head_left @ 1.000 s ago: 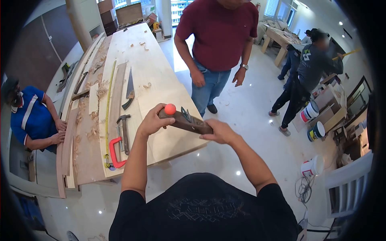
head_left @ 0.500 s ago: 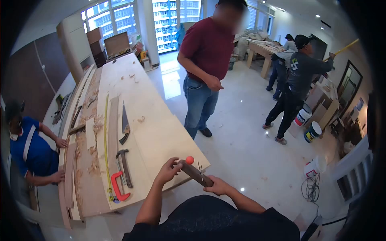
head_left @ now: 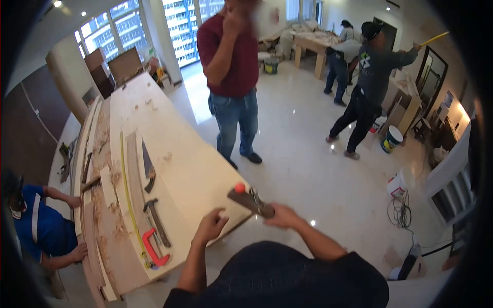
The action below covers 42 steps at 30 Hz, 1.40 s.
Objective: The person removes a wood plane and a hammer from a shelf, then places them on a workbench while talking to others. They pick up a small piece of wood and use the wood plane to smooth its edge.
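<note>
A dark wooden hand plane (head_left: 250, 201) with a metal blade and a round red knob is gripped at its near end by my right hand (head_left: 285, 216). The plane is held over the near right corner of the pale workbench board (head_left: 197, 167). My left hand (head_left: 210, 226) is off the plane, empty with its fingers apart, just above the bench edge. Left of it, a hammer (head_left: 156, 222) and a red clamp (head_left: 150, 250) lie on the board. A handsaw (head_left: 148, 167) and a yellow tape measure (head_left: 131, 205) are farther along.
A person in blue (head_left: 49, 220) rests both hands on long wood strips (head_left: 92, 231) at the left. Another in a maroon shirt (head_left: 231, 56) stands beyond the bench. Farther right, people work near buckets (head_left: 392, 138). A cable (head_left: 399, 210) lies coiled on the floor.
My left hand has let go of the plane's front end and moved away. The plane stays in my right hand. The person in maroon has raised a hand to the face.
</note>
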Motion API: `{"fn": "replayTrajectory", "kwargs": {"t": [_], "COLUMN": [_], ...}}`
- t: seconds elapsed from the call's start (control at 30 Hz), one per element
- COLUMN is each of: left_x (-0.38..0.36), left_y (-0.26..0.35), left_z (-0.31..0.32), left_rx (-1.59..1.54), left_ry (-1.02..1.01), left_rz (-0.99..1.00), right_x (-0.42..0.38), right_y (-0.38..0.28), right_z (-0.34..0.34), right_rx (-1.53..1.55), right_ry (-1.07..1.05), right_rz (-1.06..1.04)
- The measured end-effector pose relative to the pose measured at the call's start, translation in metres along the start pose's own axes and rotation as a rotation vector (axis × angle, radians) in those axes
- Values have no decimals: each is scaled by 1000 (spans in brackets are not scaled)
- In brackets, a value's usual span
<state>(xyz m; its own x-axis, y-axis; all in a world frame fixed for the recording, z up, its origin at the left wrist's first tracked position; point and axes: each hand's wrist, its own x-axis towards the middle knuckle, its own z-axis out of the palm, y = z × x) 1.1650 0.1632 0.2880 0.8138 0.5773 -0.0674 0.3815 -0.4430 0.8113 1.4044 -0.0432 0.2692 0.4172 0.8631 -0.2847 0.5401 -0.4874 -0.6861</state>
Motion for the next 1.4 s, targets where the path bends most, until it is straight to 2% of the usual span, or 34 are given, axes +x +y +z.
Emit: {"fn": "replayTrajectory", "kwargs": {"t": [0.03, 0.1, 0.13, 0.17, 0.3, 0.4, 0.5, 0.7, 0.8, 0.9, 1.0, 1.1, 1.2, 1.23, 1.33, 1.37, 1.4], "left_x": [3, 17, 18, 26, 59, 84, 123, 166, 185, 208, 216, 211, 222, 225, 232, 231, 228], "left_y": [31, 67, 100, 121, 125, 122, 109, 120, 135, 134, 142, 179, 183, 179, 188, 183, 178], "left_z": [-8, -12, -18, -18, -7, -9, -2, 14, 7, 9, 24, 43, 44, 38, 12, 15, 17], "left_rx": [156, 551, 657, 732, 881, 889, 922, 945, 927, 977, 974, 955, 950, 900, 895, 862, 757], "left_ry": [-31, -105, -194, -271, -217, -124, -123, -174, 7, -11, 39, -80, -87, 84, 21, 32, 141], "left_rz": [86, 205, 195, 161, 206, 236, 238, 108, 116, 12, -11, 32, 67, 90, -153, -145, -94], "right_x": [9, 39, 39, 43, 61, 69, 84, 114, 131, 144, 157, 164, 169, 170, 176, 178, 184], "right_y": [-16, -24, -53, -75, -108, -110, -102, -75, -53, -42, -30, -28, -23, -20, -10, -5, -2], "right_z": [-14, -23, -40, -54, -71, -74, -81, -119, -137, -160, -174, -186, -197, -200, -203, -204, -206], "right_rx": [-4, -193, -256, -358, -442, -465, -475, -451, -460, -496, -490, -477, -475, -471, -423, -403, -386], "right_ry": [-41, 57, 64, 57, 81, 127, 135, 62, 86, 60, 47, 15, 0, -8, -32, -53, -67], "right_rz": [32, -61, -84, -52, -26, -41, -79, -94, -153, -161, -212, -240, -290, -288, -276, -269, -267]}}
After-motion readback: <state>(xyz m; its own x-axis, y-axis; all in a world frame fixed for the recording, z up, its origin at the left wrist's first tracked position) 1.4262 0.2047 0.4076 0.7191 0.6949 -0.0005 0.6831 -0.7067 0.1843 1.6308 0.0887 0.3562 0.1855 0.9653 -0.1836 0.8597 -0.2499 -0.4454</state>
